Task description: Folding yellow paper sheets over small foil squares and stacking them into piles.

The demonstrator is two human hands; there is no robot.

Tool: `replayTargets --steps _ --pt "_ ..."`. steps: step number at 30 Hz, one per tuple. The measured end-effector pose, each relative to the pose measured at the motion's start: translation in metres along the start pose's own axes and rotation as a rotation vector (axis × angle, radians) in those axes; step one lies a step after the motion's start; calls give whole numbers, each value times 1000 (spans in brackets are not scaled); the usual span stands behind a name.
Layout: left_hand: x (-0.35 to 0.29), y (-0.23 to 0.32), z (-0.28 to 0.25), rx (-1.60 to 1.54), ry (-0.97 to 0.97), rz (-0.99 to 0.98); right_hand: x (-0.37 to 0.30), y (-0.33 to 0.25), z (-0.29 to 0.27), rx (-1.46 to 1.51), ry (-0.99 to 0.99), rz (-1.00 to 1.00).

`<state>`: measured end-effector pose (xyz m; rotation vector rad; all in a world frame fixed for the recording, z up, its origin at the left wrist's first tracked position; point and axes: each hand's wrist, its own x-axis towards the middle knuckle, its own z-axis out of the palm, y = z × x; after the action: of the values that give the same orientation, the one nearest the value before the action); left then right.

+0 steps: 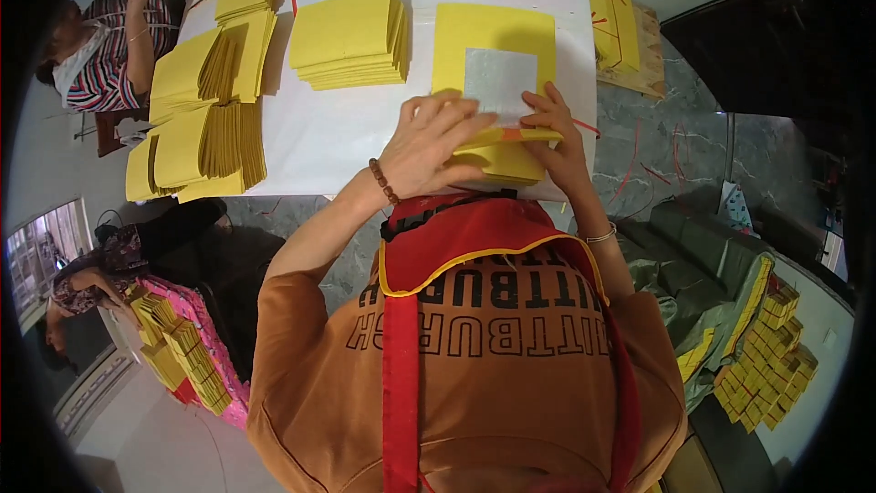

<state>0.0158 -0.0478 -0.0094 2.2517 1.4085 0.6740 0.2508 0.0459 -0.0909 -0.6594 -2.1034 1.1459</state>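
Note:
A yellow paper sheet [447, 36] with a silver square [501, 79] lies in front of me, its near part bent up in a fold. Over the fold's left side is my left hand [429, 141], fingers spread and stretched out, thumb apart on the near side. My right hand [558, 141] grips the right end of the fold, with fingers above and thumb below. More yellow paper [502, 164] shows under the fold, near the table edge. What lies under my palms is hidden.
Beyond my left hand stands a stack of folded yellow papers [351, 36]. Several more stacks [210, 146] crowd the white table's left side. Bundles [620, 27] sit past the right edge. A person in a striped top [114, 46] works at far left; another bends over a pink-covered surface [214, 338].

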Motion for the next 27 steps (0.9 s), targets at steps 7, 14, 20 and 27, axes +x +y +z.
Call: replayTargets --steps 7,14,20,27 --pt "-7 -18 12 1 198 -112 10 -43 3 -30 216 145" --pt "-2 -15 1 -146 313 -178 5 -52 1 488 431 471" --pt "-5 -17 17 -452 561 -400 22 -60 7 523 343 463" --pt "-7 -25 21 -706 537 -528 25 -56 10 507 352 429"
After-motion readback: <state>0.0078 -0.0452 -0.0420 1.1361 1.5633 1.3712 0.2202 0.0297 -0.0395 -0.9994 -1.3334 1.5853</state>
